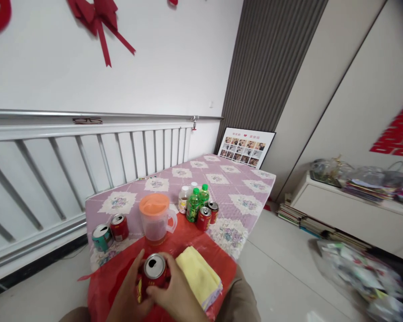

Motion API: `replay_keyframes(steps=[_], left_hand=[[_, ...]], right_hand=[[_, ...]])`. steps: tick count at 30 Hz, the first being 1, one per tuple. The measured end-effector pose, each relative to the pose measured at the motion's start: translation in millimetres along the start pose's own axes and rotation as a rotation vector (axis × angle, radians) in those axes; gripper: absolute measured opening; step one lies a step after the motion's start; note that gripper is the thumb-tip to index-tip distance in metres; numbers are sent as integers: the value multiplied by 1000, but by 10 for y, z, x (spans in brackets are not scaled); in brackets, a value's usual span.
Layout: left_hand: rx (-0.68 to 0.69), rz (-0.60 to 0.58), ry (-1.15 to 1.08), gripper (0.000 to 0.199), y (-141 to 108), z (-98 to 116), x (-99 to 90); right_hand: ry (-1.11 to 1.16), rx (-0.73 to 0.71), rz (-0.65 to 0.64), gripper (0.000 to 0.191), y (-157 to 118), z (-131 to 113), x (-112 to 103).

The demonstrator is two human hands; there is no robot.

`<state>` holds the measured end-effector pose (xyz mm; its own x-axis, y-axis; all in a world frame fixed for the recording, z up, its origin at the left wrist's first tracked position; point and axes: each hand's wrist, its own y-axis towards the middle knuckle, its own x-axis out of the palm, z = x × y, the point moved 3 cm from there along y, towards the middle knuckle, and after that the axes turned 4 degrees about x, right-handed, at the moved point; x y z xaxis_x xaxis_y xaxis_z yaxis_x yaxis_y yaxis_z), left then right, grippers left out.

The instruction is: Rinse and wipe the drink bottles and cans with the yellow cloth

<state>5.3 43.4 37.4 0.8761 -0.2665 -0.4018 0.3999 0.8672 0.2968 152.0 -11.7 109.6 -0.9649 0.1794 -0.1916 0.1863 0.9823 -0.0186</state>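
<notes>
An opened red can (154,268) stands upright between my two hands, above the red plastic sheet (218,257) at the table's near end. My left hand (129,288) wraps its left side and my right hand (174,286) its right side. A folded yellow cloth (198,273) lies just right of my right hand. Behind the can stands a clear pitcher (154,223) with an orange lid. To the left are a teal can (102,238) and another red can (119,227), both opened.
Green-capped bottles (193,205), a white-capped bottle (182,200) and two more cans (204,218) stand grouped right of the pitcher. A white radiator (121,156) runs along the table's left side. A photo board (245,145) leans behind the far end.
</notes>
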Motion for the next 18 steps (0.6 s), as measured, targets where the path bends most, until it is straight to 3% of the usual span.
replay_keyframes(steps=[6, 11, 18], left_hand=[[-7, -56, -171, 88, 325, 480, 282], [-13, -210, -370, 76, 575, 628, 638], [-39, -262, -608, 72, 878, 738, 1108]], right_hand=[[108, -37, 6, 52, 126, -214, -516], [103, -62, 31, 54, 286, -200, -878], [254, -91, 27, 63, 409, 41, -1268]])
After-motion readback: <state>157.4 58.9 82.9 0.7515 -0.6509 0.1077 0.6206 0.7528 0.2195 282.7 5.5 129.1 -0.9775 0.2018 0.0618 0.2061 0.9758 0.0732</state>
